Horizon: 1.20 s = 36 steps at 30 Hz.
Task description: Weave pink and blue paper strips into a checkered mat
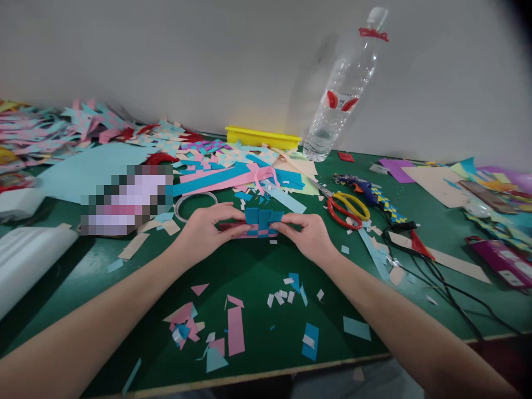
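The person's left hand (214,224) pinches the left end of a small woven paper piece (258,218) between thumb and fingers, while the right hand (305,235) grips its right side in the same narrow way. The piece is held between the 2 hands near the middle of the green surface (257,271), with 3 blue tabs standing up along its top and blue and pink checks showing below. A clear ring (177,208) lies just beyond the left hand. Beyond the right hand rest scissors (331,195) with 1 red handle and 1 yellow handle, and farther right a dark blue tool (361,188) lies near a black cable (449,293). Nearer the person, between the forearms, are scattered a pink strip (236,331), a blue scrap (311,341) and several small white bits (279,298). Behind the work, long blue and pink strips overlap in front of a yellow trough-shaped piece (264,137). A clear bottle (343,94) with a red band at its neck appears tilted beside the wall (199,55). At left, a pixelated object (128,202) overlaps a light blue sheet (83,169); its details cannot be made out.
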Tool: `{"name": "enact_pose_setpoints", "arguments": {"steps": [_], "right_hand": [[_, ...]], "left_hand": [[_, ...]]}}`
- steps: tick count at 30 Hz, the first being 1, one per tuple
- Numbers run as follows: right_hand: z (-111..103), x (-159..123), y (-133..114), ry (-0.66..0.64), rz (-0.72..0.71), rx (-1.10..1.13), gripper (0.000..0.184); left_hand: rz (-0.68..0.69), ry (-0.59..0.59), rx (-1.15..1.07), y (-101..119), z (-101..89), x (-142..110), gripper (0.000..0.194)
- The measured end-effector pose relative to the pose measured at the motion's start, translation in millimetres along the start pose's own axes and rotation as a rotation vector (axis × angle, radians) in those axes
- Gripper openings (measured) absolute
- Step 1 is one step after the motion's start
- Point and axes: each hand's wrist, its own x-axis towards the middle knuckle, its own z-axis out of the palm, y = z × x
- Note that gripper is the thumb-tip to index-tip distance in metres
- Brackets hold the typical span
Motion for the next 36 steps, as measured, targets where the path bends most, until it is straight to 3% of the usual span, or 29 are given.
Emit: {"name": "enact_pose_setpoints", "arguments": {"steps": [13,23,29,32,36], "right_hand": [[-2.0,0.0,1.9,-0.027,-0.052,-0.106,0.013],[-2.0,1.7,3.8,-0.082,-0.058,-0.243,0.016],[-2.1,1.8,5.2,-0.119,-0.055,-0.227,0.013],[-3.7,2.1,1.9,-0.100,-0.021,-0.204,0.011],[-7.7,5.2,1.2,-0.013,0.138,0.015,0.019]], "left_hand": [[0.027,0.075,0.028,5.1,3.5,-0.2,0.033],[-0.066,0.012,0.090,-2.7,6.0,-0.2,0.047],[-0.084,-0.011,0.097,-4.9,6.9,-0.2,0.038],[-0.120,-0.005,0.083,-0.7,3.6,-0.5,0.041],[-0.226,0.068,-0.098,3.4,-2.8,1.6,0.063]]}}
